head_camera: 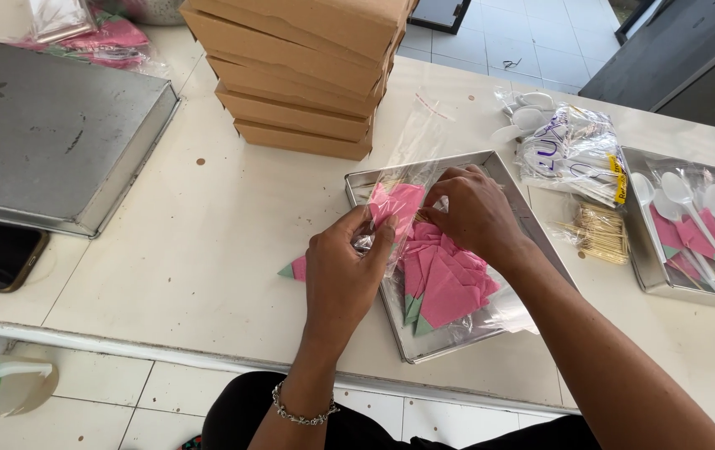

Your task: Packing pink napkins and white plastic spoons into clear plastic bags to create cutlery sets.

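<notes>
1. Left hand, nearest, pinches a clear sleeve at its mouth; its grip is closed on the film.
2. Right hand grips a pink napkin being slid into the sleeve above the tray; seating it fully appears next.
3. Brown boxes are stacked behind; a clear bag with a yellow label lies to the right on the table.

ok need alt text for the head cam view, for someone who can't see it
A person's left hand and right hand hold a clear plastic sleeve with a pink folded napkin in it, above a metal tray of more pink napkins. Stacked cardboard boxes and a tray of white plastic spoons sit nearby.
</notes>
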